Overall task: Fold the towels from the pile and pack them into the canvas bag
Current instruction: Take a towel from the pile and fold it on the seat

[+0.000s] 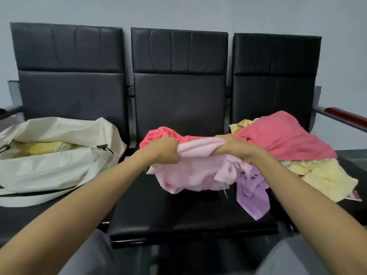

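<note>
Both the left hand (165, 148) and right hand (231, 148) grip the pink towel's (190, 171) top edge, fingers curled tight, stretching it above the bench (178, 221), probably to fold it.

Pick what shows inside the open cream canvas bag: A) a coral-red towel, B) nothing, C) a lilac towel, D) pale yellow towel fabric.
D: pale yellow towel fabric lies in the open mouth of the cream canvas bag.

matt canvas bag (49, 155), soft cloth towels (288, 139), smooth black leatherette seats (178, 100)
</note>
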{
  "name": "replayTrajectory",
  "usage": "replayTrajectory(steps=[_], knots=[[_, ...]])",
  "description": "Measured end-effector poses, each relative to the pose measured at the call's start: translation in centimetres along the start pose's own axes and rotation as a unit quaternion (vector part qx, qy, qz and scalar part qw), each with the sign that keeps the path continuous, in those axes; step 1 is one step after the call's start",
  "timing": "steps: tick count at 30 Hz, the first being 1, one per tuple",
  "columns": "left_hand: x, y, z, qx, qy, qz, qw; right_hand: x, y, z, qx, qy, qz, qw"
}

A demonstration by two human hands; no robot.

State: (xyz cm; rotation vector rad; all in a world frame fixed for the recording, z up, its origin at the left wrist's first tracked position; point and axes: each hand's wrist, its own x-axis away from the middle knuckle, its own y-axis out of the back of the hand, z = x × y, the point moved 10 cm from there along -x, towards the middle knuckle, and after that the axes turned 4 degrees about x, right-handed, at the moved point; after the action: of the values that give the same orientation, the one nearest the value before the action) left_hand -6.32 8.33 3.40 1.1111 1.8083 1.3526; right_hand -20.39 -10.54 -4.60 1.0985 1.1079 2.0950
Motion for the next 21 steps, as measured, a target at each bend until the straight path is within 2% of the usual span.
replayTrajectory(steps=[1, 2, 3, 5, 7, 10, 12, 15, 17, 19, 21], knots=[[0.7, 1.7, -0.1, -0.001, 0.005, -0.030, 1.000, 4.1, 3.0, 5.0, -0.017, 0.169, -0.040, 0.985], [1.2, 2.9, 0.2, 0.033, 0.007, -0.044, 0.998, 8.2, 4.5, 8.3, -0.030, 0.277, -0.012, 0.960], [1.9, 3.6, 0.2, 0.099, 0.002, -0.038, 0.994, 10.9, 4.7, 8.9, -0.001, 0.319, 0.019, 0.948], [3.3, 3.7, 0.0, 0.225, -0.014, 0.029, 0.974, 12.2, 5.2, 9.4, 0.097, 0.328, 0.004, 0.940], [4.8, 3.3, -0.7, 0.306, -0.031, 0.107, 0.945, 12.8, 5.3, 9.7, 0.175, 0.322, 0.004, 0.930], [6.5, 3.4, -0.9, 0.373, -0.030, 0.200, 0.905, 12.9, 7.7, 10.0, 0.127, 0.331, -0.004, 0.935], [6.4, 4.1, -0.6, 0.334, -0.034, 0.198, 0.921, 12.6, 7.8, 10.2, 0.087, 0.337, 0.031, 0.937], [4.4, 5.1, 1.0, 0.171, -0.016, 0.131, 0.976, 11.5, 6.4, 10.2, 0.052, 0.318, 0.074, 0.944], [2.4, 5.5, 2.5, 0.059, 0.009, 0.077, 0.995, 9.7, 5.6, 9.9, 0.060, 0.276, 0.070, 0.957], [0.7, 6.7, 3.4, -0.038, 0.017, -0.001, 0.999, 7.7, 6.1, 10.5, 0.113, 0.254, -0.004, 0.961], [-0.2, 8.4, 3.9, -0.105, 0.017, -0.101, 0.989, 6.8, 8.6, 11.9, 0.181, 0.237, -0.177, 0.938]])
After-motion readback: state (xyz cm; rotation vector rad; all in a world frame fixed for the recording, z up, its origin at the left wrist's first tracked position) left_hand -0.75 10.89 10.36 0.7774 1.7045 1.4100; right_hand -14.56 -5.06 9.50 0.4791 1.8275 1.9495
